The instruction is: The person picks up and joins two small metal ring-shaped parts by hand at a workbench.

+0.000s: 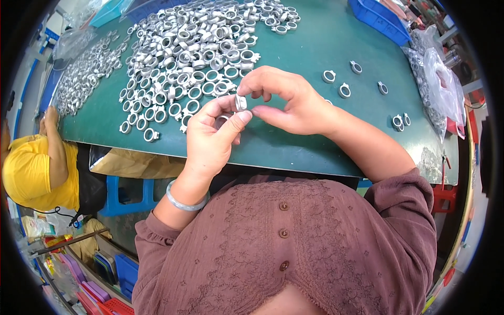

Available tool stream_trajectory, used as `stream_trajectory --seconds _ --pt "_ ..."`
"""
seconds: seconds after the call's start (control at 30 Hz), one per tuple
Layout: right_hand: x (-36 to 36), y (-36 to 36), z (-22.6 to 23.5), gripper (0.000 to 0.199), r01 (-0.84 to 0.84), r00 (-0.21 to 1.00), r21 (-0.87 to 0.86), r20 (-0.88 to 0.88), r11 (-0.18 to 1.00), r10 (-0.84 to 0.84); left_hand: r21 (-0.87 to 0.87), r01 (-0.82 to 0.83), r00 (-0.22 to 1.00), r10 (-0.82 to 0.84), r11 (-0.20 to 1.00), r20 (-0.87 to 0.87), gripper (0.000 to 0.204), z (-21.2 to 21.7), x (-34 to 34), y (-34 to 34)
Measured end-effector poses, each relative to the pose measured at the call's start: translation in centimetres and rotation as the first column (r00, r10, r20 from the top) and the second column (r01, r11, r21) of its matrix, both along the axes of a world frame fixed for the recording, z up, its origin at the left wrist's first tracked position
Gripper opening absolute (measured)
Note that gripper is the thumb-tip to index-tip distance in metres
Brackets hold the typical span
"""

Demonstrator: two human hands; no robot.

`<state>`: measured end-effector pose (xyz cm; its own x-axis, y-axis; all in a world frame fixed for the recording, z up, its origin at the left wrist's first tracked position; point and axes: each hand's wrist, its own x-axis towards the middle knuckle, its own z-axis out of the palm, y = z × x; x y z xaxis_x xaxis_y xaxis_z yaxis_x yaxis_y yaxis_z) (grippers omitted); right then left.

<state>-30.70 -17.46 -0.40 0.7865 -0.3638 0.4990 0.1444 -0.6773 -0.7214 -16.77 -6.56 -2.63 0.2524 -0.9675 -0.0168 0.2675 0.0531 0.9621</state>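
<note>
My left hand [210,136] pinches a small silver metal ring [241,103] upright between thumb and fingers, above the near part of the green table. What looks like a second metal ring [222,121] shows behind the thumb, partly hidden by it. From the right, my right hand [291,102] reaches in with bent fingers. Its index fingertip is at the top of the pinched ring, and its thumb stands apart from the fingers. Beyond my hands lies a big heap of similar silver rings [184,50] with small lugs, the nearest ones lying loose.
Several rings [344,91] lie scattered on the green table [294,152] at right. Blue trays [380,21] and plastic bags [438,84] line the far right. A smaller heap of metal parts [89,73] is at left, beside a person in yellow [37,170].
</note>
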Motion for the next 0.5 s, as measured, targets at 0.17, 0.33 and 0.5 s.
stream_trajectory --seconds 0.17,0.33,0.5 --pt "-0.4 0.1 0.2 0.019 -0.033 0.999 0.171 -0.038 0.985 0.040 -0.143 -0.099 0.945 0.138 0.985 0.297 0.019 -0.3 -0.2 -0.1" --pt "-0.2 0.2 -0.5 0.016 -0.046 0.997 0.490 -0.029 0.870 0.069 -0.247 -0.113 0.936 0.187 0.962 0.299 0.024 -0.7 -0.3 -0.4" --pt "-0.1 0.3 -0.7 0.014 -0.028 0.998 0.515 -0.032 0.856 0.052 -0.206 -0.084 0.963 0.132 0.975 0.236 0.025 -0.4 -0.1 -0.1"
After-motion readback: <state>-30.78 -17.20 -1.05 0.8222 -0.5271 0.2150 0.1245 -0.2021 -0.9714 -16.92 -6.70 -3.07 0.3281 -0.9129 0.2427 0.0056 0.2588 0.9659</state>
